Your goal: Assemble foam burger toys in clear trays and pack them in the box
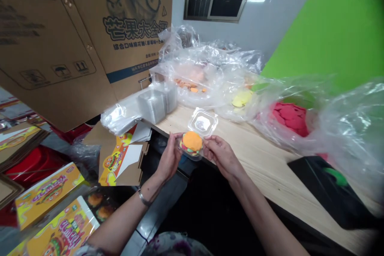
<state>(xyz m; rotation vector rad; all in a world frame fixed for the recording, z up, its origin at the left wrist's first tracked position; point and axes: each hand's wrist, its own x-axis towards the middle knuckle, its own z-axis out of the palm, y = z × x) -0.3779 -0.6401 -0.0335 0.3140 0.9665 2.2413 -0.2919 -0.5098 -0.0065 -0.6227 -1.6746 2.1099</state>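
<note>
1. Grip state. My left hand (pixel 168 157) and right hand (pixel 222 155) both hold one clear clamshell tray (pixel 194 154). The fingers of each hand are curled in and closed on an opposite side wall of it, left fingers (pixel 177 137) on the left wall, right fingers (pixel 210 141) on the right. Neither hand holds anything else.

2. Location. The tray sits between the two sets of fingers, raised over the near edge of the desk (pixel 270 168). A toy burger (pixel 192 141) lies in it. The hinged lid (pixel 203 122) stands open just beyond the fingertips.

3. Orientation. The burger is round and has no marked long axis. Its orange bun faces up, with the layers stacked below it. The open clamshell's long axis runs from tray to lid, away from me and slightly right.

4. Handling, in my judgement. Pinch the walls lightly, since thin plastic will buckle. Hold the tray level so the layers stay stacked. Leave the rim and hinge free of the fingers.

5. Surroundings. Beyond the fingers lie a stack of empty trays (pixel 157 104) and plastic bags of red pieces (pixel 289 117) and yellow pieces (pixel 242 98). Printed cartons (pixel 48 192) lie well left of the left fingers.
</note>
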